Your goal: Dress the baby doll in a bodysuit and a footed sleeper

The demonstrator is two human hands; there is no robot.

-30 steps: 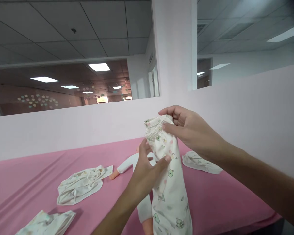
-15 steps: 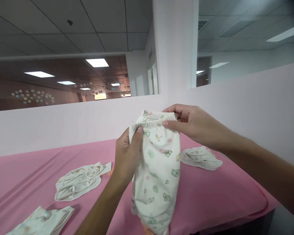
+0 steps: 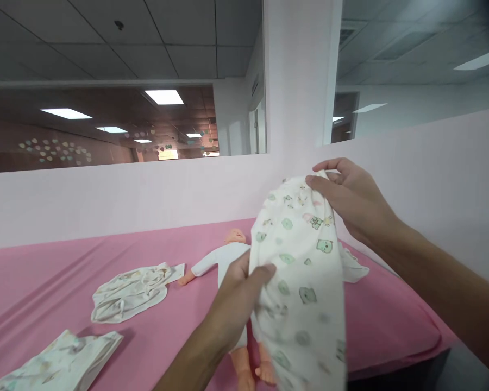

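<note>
A pair of white baby pants (image 3: 297, 271) printed with green and pink figures hangs in front of me. My right hand (image 3: 346, 190) pinches its upper right corner at the waistband. Lower down, my left hand (image 3: 244, 288) grips the left edge, thumb on the front of the cloth. Behind the pants a baby doll (image 3: 228, 258) in a white long-sleeved top lies on the pink bed cover (image 3: 179, 336). The doll's head, one arm and its bare legs show; the pants and my left hand hide much of its body.
A crumpled white printed garment (image 3: 132, 290) lies left of the doll, and a folded printed cloth (image 3: 61, 364) sits nearer at lower left. Another white garment (image 3: 353, 266) is partly hidden behind the pants. A white wall (image 3: 126, 206) with windows rises beyond the bed.
The pants have moved right and the right hand has risen with its corner. My left hand has slid from the waistband down the side edge. The doll has come into view.
</note>
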